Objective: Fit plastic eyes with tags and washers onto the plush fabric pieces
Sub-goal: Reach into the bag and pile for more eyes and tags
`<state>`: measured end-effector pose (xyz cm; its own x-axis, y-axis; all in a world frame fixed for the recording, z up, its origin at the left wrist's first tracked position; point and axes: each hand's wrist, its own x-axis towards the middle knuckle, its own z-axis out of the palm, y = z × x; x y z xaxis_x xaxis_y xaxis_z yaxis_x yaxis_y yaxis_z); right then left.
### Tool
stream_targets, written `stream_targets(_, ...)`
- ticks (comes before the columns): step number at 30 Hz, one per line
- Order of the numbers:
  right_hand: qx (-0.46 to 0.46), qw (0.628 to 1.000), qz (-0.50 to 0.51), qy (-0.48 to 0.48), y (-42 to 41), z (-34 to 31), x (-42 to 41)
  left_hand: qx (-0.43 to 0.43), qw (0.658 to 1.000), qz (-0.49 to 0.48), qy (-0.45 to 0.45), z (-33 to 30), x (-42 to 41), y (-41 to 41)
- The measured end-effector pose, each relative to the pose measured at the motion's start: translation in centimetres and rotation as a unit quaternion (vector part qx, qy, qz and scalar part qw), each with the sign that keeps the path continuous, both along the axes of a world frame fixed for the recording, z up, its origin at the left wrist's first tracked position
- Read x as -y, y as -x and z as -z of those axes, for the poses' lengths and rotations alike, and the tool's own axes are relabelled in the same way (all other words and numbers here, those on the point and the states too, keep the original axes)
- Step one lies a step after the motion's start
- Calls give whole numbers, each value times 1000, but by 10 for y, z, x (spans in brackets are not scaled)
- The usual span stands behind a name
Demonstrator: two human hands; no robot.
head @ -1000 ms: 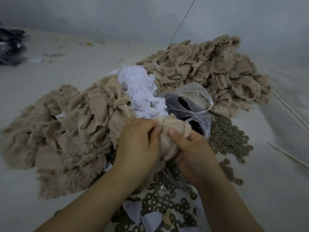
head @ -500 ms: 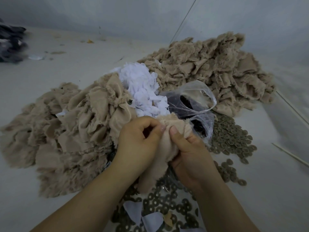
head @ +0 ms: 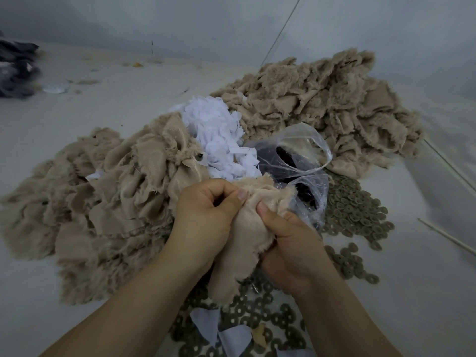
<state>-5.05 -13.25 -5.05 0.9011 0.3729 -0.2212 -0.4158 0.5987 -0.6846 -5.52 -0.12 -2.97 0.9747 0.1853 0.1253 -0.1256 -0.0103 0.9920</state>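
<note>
**stitchy_q:** what's going on with the fabric piece (head: 242,243) right now, where is it and which way is it running?

**plushbench:** it's being held up at near centre, just over the washers (head: 260,318) that are lying scattered on the counter (head: 412,292). Long axis is running near-to-far: top edge is sitting far, bunched between the thumbs, and the frayed tail is hanging down toward the near edge, tilting a bit left. Smooth backing side is facing the camera.

**stitchy_q:** and the hands?

**plushbench:** left hand (head: 206,220) is curling its fingers in, thumb pressing on the top of the piece. Right hand (head: 291,243) is gripping the right side, thumb lying across the cloth, the other fingers tucked behind it. Both are pinching the same piece, thumbs nearly touching.

**stitchy_q:** any labels readable?

**plushbench:** no writing I can make out. A heap of white tags (head: 219,143) is sitting just far of the hands, a clear bag (head: 296,161) with dark bits inside is lying right of that. Fabric piles are sitting on the left (head: 103,202) and far right (head: 322,106), and one plastic eye (head: 198,157) is showing on the left pile.
</note>
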Motion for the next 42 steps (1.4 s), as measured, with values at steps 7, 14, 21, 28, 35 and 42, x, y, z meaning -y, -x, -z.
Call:
stream_targets(7, -4, 1000, -19, -18, 3, 6, 2, 28, 996, -22, -88, 4, -3, -2)
stream_targets(14, -28, 999, -20, -35, -2, 4, 4, -38, 999, 22, 16, 4, -6, -1)
stream_targets(21, 72, 994, 19, 73, 2, 14, 0, -26, 999, 14, 25, 3, -10, -2)
stream_targets(28, 38, 997, 50, 40, -3, 16, 2, 0, 993, 103, -53, 7, -13, 0)
stream_targets(35, 5, 997, 45, 60, -1, 12, 3, 2, 995, 77, -63, 9, -9, -2)
stream_targets(42, 41, 998, 25, 50, 4, 11, 2, 43, 991, 66, -110, 14, -5, -4)
